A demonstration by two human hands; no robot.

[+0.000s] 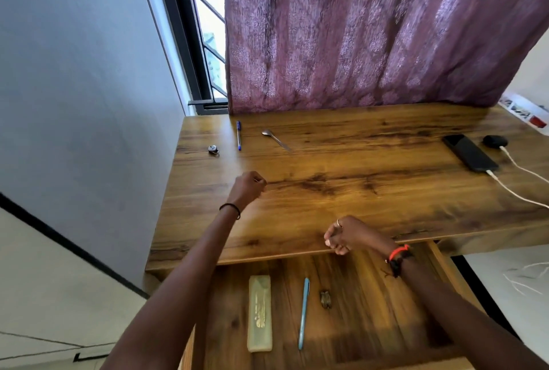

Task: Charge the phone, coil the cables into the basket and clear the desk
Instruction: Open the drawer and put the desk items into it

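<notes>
A black phone (469,152) lies at the desk's far right with a white cable (517,192) plugged into its near end. A small black case (495,141) beside it has a second white cable (523,166) attached. On the far left of the wooden desk (341,206) lie a blue pen (238,135), a metal spoon (275,139) and a small round metal thing (213,149). My left hand (249,186) hovers over the desk's left part, fingers curled shut, nothing visible in it. My right hand (346,236) is at the desk's front edge, fingers curled; whether it grips the edge is unclear.
An open drawer (371,310) below the front edge holds a pale rectangular case (260,313), a light blue pen (304,313) and a small hair clip (325,299). A purple curtain (371,30) hangs behind the desk. A wall (83,87) borders the desk's left side.
</notes>
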